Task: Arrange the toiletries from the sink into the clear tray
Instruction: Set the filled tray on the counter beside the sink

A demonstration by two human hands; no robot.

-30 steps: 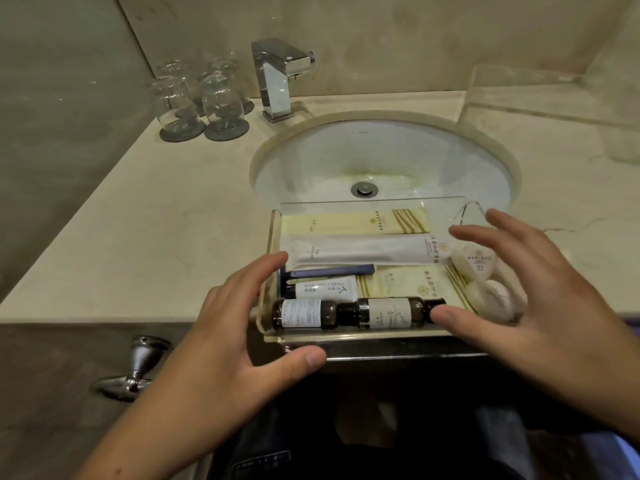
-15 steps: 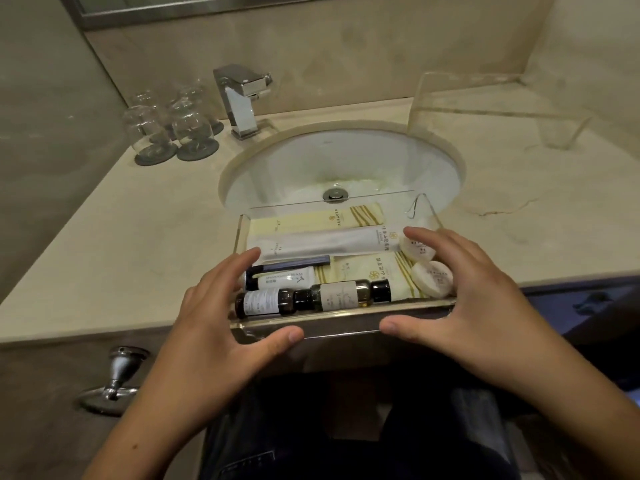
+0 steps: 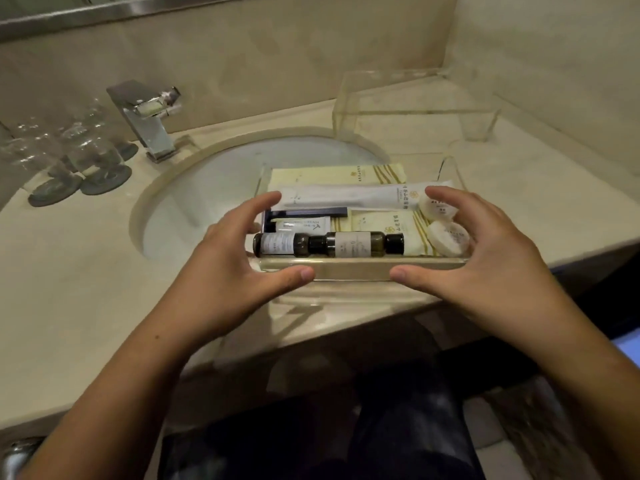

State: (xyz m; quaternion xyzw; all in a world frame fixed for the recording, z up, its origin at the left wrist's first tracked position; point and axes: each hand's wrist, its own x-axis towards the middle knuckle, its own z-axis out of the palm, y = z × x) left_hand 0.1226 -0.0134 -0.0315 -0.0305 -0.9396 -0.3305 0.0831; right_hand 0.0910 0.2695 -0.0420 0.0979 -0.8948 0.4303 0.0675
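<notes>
The clear tray (image 3: 356,268) sits at the sink's front right rim, over the counter edge. It holds two dark bottles (image 3: 356,244) lying end to end along its front wall. Behind them lie a small white tube (image 3: 301,224), a dark blue stick (image 3: 308,212), a long white packet (image 3: 346,197) and cream sachets (image 3: 332,174). Two round wrapped soaps (image 3: 448,237) are at the right end. My left hand (image 3: 228,271) grips the tray's left end and my right hand (image 3: 485,268) grips its right end. Both thumbs press the front wall.
The white sink basin (image 3: 207,202) lies behind and left of the tray. A chrome faucet (image 3: 145,123) stands at the back left. Upturned glasses (image 3: 86,157) on dark coasters are further left. A clear acrylic stand (image 3: 415,105) sits at the back right by the wall.
Both hands have closed in from hovering and taken hold of the tray's ends. The tray has shifted to the right relative to the sink.
</notes>
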